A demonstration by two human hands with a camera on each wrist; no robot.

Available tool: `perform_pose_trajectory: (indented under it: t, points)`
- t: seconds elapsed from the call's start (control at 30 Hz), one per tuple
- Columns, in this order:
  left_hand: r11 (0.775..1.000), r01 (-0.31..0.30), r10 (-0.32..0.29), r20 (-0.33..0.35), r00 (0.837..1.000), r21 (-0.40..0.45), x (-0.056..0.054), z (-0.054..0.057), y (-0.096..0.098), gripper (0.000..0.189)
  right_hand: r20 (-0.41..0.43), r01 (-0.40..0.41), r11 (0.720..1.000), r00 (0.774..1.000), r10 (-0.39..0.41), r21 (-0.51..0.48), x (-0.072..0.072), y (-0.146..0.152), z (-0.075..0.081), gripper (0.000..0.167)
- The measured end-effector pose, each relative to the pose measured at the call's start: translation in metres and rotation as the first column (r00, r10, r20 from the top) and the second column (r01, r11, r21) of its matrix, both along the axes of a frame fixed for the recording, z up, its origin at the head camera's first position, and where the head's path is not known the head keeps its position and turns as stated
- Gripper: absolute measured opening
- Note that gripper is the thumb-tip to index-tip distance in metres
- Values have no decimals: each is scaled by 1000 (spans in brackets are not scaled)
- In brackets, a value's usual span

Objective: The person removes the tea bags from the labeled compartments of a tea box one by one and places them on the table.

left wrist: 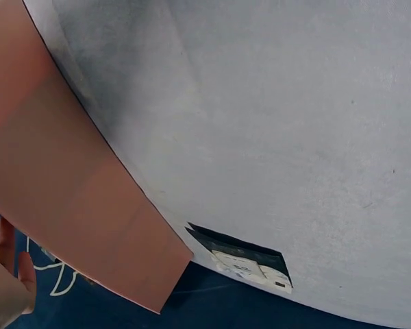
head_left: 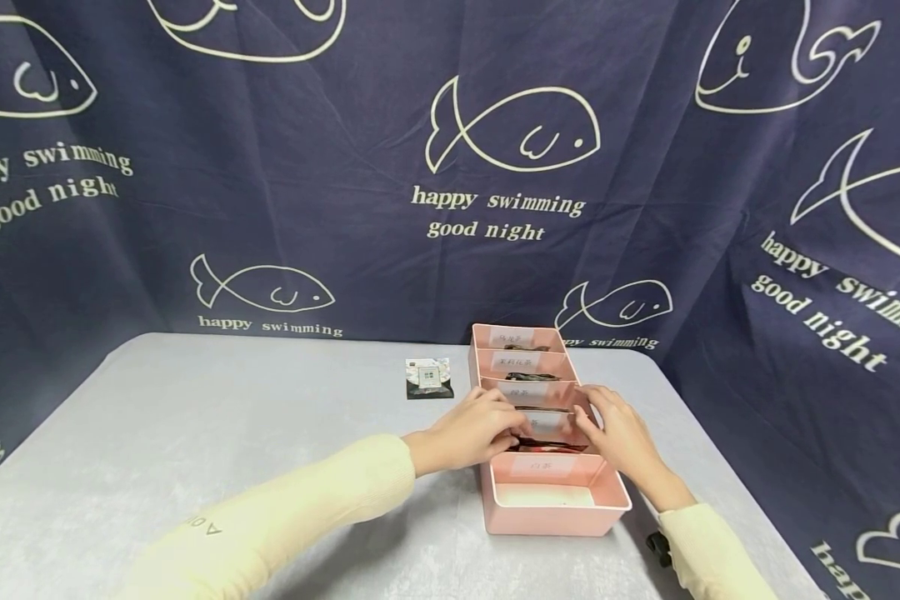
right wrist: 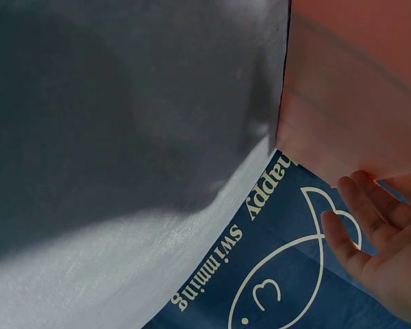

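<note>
A long pink divided box with labelled compartments stands on the table. My left hand reaches over its left rim, fingers bent down at the left end of a dark-and-red sachet. The fingers hide that end, and I cannot tell whether they pinch it. On the opposite side my right hand lies at the right rim, its fingers loosely bent over the edge. In the right wrist view the fingers are spread along the pink wall. More dark sachets stand in the farther compartments; the nearest compartment holds none.
A black-and-white sachet lies on the grey table to the left of the box. Beside the right sleeve sits a small black object. A navy curtain with fish drawings hangs behind and at the sides.
</note>
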State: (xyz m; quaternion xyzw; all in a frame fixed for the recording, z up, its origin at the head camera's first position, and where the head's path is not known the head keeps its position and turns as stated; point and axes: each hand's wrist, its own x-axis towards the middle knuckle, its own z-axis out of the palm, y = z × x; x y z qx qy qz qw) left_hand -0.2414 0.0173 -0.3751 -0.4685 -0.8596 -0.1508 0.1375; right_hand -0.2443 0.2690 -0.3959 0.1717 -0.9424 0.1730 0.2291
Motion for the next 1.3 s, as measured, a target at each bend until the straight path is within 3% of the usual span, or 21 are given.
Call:
perform_pose_trajectory:
  t: [0.33,0.77,1.03,1.3]
  points:
    - [997,-78,80,-84,993,25,1,-4,2,11,-19,-2,1000,1000,2,-5,-1,1,-3,31]
    - [981,-159,172,-124,977,111,4,-5,7,8,-49,-18,1000,999,18,-14,-3,2,-5,30]
    - [971,-182,202,-129,971,152,7,8,4,7,-45,-13,1000,999,12,-13,-1,1,-3,30]
    - [961,-170,197,-111,974,217,10,25,-2,10,-30,-5,1000,1000,4,-14,0,0,-3,31]
